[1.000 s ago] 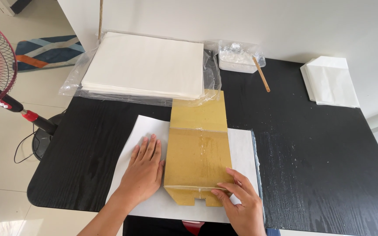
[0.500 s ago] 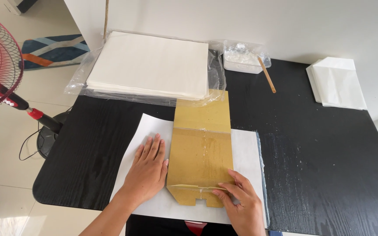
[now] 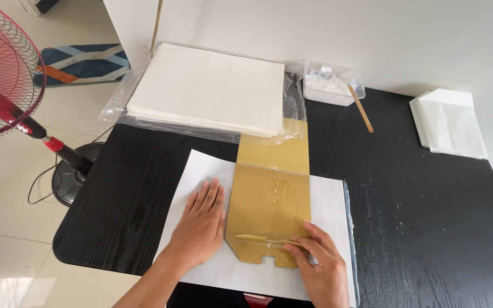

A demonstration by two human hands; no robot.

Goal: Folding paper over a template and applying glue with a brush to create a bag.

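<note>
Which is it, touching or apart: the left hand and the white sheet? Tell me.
Touching. The head view shows the left hand lying flat, palm down, on the white sheet, fingers spread beside the brown cardboard template.

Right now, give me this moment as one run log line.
left hand: flat on white sheet | right hand: pressing near end of cardboard template | black table

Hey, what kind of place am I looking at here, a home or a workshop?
Probably a room at home used for paper craft: a black table on a tiled floor, a red standing fan, a patterned rug, and a wrapped stack of white paper sheets.
</note>
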